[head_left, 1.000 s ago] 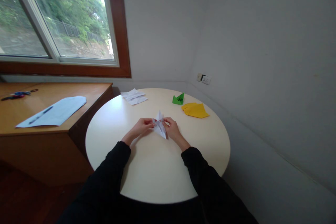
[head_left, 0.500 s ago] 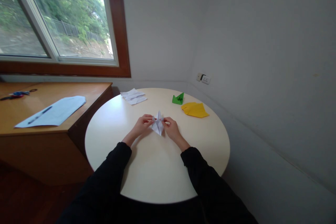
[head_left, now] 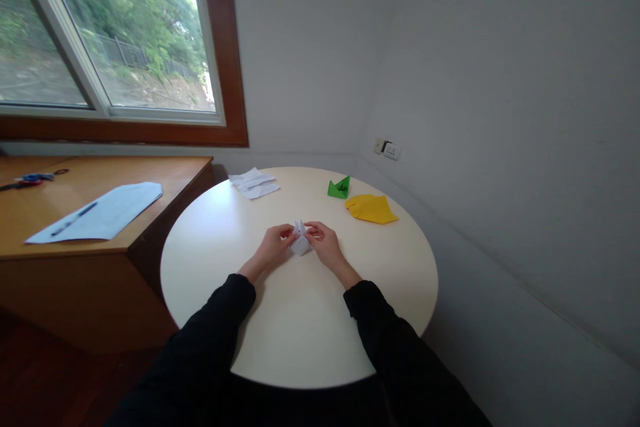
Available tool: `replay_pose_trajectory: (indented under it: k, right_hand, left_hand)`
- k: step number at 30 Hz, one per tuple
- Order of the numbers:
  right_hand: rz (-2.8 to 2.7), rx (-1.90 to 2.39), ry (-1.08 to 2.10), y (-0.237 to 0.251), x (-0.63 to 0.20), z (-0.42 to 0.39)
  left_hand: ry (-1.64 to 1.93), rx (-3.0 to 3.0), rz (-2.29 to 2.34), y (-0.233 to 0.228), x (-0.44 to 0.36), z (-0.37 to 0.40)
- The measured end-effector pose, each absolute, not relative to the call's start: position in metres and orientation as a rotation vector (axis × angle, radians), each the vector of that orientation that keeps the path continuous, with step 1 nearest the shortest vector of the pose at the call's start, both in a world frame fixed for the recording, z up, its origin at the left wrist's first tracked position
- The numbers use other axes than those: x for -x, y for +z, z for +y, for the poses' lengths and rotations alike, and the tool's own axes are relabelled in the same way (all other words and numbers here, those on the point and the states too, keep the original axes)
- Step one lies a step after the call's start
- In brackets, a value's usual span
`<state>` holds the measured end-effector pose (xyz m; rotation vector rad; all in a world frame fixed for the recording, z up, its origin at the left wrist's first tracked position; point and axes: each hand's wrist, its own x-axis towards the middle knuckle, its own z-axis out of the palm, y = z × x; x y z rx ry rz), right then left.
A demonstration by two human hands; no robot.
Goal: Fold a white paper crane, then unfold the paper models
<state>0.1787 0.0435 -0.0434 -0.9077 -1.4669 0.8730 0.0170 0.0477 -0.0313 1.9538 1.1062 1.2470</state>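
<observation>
Pale walls meeting in a corner, with a brown-framed window (head_left: 135, 27) to the left and a wall socket (head_left: 392, 151) low behind a round white table (head_left: 300, 320). Near the middle of the table, a small folded white paper (head_left: 301, 246), two points standing up at its far end; hard to tell whether raised or resting. Pinched at the left side by the left hand (head_left: 273, 245), thumb and fingers together on the paper, and likewise at the right side by the right hand (head_left: 326, 246). Farther back, a creased white sheet (head_left: 254, 183) at left; at right, a green folded paper (head_left: 339, 188) just beside a yellow paper (head_left: 371, 209). On the wooden desk (head_left: 65, 300) at left, a pen (head_left: 74, 219) across a large sheet (head_left: 117, 210).
</observation>
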Motion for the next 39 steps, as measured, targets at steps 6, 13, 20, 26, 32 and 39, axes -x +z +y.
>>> replay_pose_trajectory:
  k: [6, 13, 20, 26, 32, 39]
  right_hand:
    - [-1.430, 0.880, 0.935, -0.040, -0.177, 0.040]
    - [-1.446, 0.872, 0.927, -0.036, -0.174, 0.036]
    - [-1.513, 0.862, 0.912, -0.033, -0.173, 0.032]
    - [-1.559, 0.866, 0.888, -0.031, -0.173, 0.029]
    - [-1.579, 0.897, 0.812, -0.031, -0.172, 0.029]
    - [-1.512, 0.912, 0.827, -0.025, -0.175, 0.028]
  left_hand:
    - [1.256, -1.897, 1.122, -0.033, -0.020, 0.046]
    - [1.255, -1.790, 1.061, -0.028, -0.020, 0.044]
    - [1.233, -1.704, 1.006, -0.027, -0.019, 0.043]
    - [1.202, -1.647, 0.965, -0.024, -0.020, 0.041]
    - [1.211, -1.570, 0.956, -0.023, -0.021, 0.040]
    - [1.339, -1.416, 1.030, -0.024, -0.019, 0.043]
